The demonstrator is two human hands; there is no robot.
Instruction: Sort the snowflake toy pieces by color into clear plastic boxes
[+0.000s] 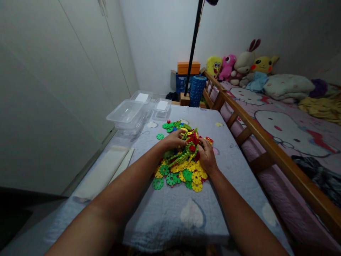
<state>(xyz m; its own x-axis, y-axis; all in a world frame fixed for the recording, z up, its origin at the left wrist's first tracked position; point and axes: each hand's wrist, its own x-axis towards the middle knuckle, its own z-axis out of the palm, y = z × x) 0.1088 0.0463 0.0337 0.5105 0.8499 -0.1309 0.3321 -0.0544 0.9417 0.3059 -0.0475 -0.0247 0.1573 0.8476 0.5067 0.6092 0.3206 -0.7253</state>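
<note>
A heap of snowflake-shaped plastic building discs [181, 169] in yellow, green, red and blue lies mid-table. On top sits a tangled bunch of light green and red plastic pieces [186, 149]. My left hand [174, 139] reaches over the bunch from the left, its fingers curled onto it. From the right, my right hand [207, 154] presses against the same bunch with bent fingers and the thumb toward me. Both hands close round the bunch; some fingertips are hidden among the pieces. A lone green disc [160, 136] lies left of the heap.
Clear plastic boxes [126, 112] stand at the table's far left, beside a smaller lidded box [162, 105]. A folded beige cloth [106, 170] lies at the left edge. A wooden bed rail [255, 142] runs along the right. A black pole [193, 49] rises beyond the table.
</note>
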